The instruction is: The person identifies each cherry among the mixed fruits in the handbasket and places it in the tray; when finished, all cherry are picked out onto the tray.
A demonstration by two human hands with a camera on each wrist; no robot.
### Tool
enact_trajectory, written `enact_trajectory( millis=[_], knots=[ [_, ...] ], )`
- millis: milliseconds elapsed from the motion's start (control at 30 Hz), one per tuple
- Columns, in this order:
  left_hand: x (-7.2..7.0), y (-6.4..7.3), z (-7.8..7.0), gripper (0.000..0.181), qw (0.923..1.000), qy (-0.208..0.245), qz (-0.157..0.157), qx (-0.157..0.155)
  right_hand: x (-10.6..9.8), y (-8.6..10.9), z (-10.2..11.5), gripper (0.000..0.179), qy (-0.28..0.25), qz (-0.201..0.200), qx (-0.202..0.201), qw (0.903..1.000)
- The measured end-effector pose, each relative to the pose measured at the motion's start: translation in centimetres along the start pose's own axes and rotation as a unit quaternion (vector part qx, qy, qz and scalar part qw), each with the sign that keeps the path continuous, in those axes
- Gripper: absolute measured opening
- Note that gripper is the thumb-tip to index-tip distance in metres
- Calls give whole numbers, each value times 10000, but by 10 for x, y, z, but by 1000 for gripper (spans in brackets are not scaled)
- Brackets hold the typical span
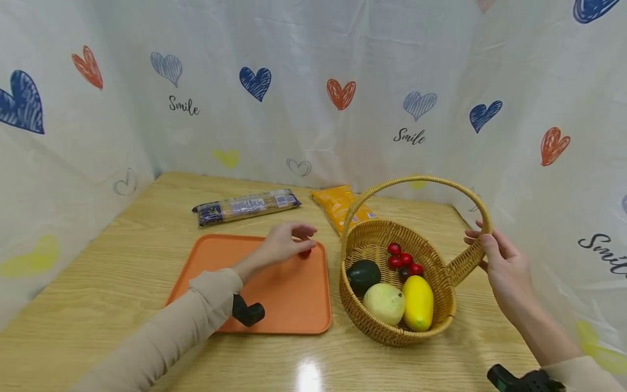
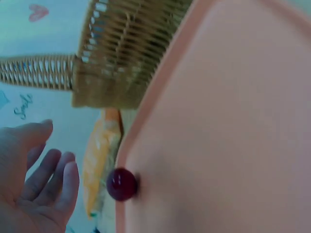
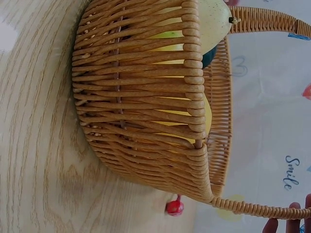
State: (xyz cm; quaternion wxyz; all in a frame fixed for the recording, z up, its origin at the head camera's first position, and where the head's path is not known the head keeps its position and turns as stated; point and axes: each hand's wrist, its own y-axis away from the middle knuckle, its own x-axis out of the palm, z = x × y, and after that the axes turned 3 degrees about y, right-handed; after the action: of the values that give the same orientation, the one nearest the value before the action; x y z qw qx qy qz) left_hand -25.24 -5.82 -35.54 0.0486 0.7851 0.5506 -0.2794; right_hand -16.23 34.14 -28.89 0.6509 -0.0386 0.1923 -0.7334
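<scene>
Over the right part of an orange tray (image 1: 289, 313), my left hand (image 1: 286, 240) hovers with fingers loosely bent. A dark red cherry (image 2: 122, 184) lies by the tray's edge, apart from the fingers in the left wrist view. My right hand (image 1: 506, 267) grips the arched handle (image 1: 421, 178) of a wicker basket (image 1: 360, 313) on its right side. Inside the basket are several red cherries (image 1: 401, 258), a dark green oval fruit (image 1: 363, 276), a pale green round fruit (image 1: 384, 303) and a yellow oblong one (image 1: 418, 303).
A long clear packet of noodles (image 1: 247, 207) lies behind the tray. Behind the basket is an orange bag (image 1: 338, 204), partly hidden by it. A small red thing (image 3: 174, 207) shows beyond the basket. A white curtain with hearts (image 1: 294, 136) surrounds the wooden table (image 1: 98, 288).
</scene>
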Motion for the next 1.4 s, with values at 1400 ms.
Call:
enact_trajectory(
  millis=[1400],
  knots=[
    [118,-48,-122,29,9960,295,814,204,-2,-2,-1,44,201,25,-43,9998]
  ],
)
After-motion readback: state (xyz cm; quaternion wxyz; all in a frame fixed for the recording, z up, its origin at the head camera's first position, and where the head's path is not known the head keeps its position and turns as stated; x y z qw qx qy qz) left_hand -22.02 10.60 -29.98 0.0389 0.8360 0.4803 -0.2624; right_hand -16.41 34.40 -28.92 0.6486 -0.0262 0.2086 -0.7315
